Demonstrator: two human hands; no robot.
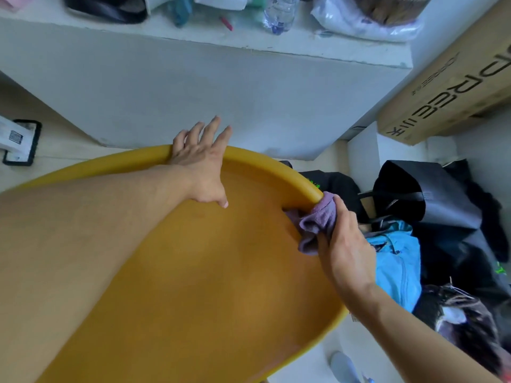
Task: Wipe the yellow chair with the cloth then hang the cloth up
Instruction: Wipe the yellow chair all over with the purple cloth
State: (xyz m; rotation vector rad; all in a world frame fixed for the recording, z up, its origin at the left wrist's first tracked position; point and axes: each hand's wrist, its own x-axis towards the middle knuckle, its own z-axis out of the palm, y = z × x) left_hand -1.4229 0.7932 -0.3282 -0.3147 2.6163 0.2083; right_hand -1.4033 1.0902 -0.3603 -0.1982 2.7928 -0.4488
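Observation:
The yellow chair (221, 272) fills the lower middle of the head view, its curved rim running from the left to the right. My left hand (201, 164) rests on the top of the rim, palm down, fingers spread over the far edge and thumb inside the shell. My right hand (345, 244) grips a bunched purple cloth (318, 222) and presses it around the rim at the chair's right side. Part of the cloth hangs inside the shell.
A white ledge (193, 87) stands just behind the chair, with a water bottle (279, 12) and bags on top. A cardboard box (453, 87) leans at the right. Black bags (431, 194) and blue fabric (398, 261) pile beside the chair.

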